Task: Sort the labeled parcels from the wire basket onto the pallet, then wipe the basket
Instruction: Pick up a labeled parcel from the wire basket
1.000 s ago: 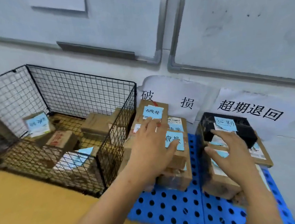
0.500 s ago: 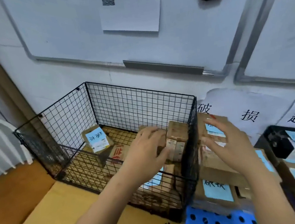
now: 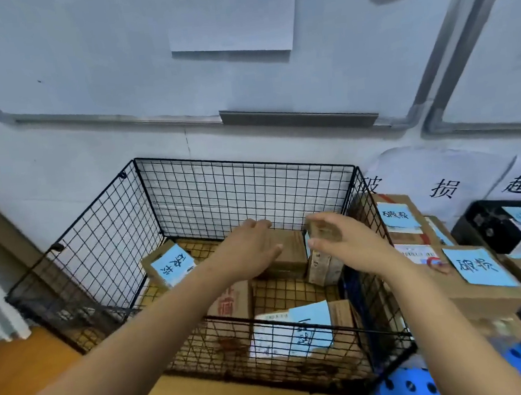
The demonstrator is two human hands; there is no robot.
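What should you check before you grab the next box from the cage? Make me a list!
1. Both hands inside the wire basket: ok; left hand and right hand are over the back boxes.
2. Hands free: ok, both open, holding nothing.
3. Target box reachable: ok, nothing lies on it.
4. Its label readable: cannot tell, no blue note shows on it.
5. Room on the pallet: cannot tell; stacked parcels fill what shows.
6. Basket ready to wipe: not ok, boxes remain.

the pallet (image 3: 405,388) is cut off at the bottom edge.
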